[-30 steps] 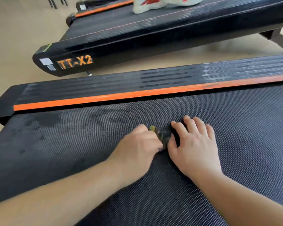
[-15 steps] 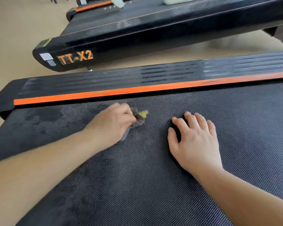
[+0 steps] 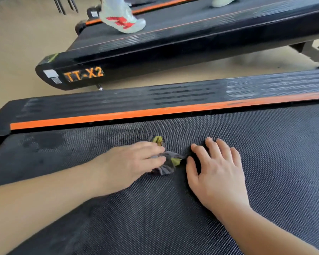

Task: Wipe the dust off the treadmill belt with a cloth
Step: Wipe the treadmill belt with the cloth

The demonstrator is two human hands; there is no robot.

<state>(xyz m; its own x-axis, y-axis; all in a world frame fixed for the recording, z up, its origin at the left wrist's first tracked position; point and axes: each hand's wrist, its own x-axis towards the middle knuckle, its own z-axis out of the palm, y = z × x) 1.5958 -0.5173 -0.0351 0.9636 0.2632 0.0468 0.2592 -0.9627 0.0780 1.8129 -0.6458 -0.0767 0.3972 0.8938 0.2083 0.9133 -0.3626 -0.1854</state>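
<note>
The dark textured treadmill belt (image 3: 265, 162) fills the lower half of the head view. A crumpled grey cloth with yellow-green patches (image 3: 166, 165) lies on it near the middle. My left hand (image 3: 131, 161) grips the cloth and presses it onto the belt, with folds bulging out between and beyond the fingers. My right hand (image 3: 215, 172) rests flat on the belt just right of the cloth, fingers spread, its thumb almost touching the fabric. Darker smears (image 3: 42, 142) mark the belt's far left.
A black side rail with an orange stripe (image 3: 118, 115) borders the belt's far edge. Beyond a strip of beige floor stands a second treadmill marked TT-X2 (image 3: 83, 75), where a person's white and red shoe (image 3: 121, 17) steps on its belt.
My left hand has swept the cloth back to the right and nearer to me, up against my right thumb. The right hand stays planted. A shoe has come into view on the other treadmill.
</note>
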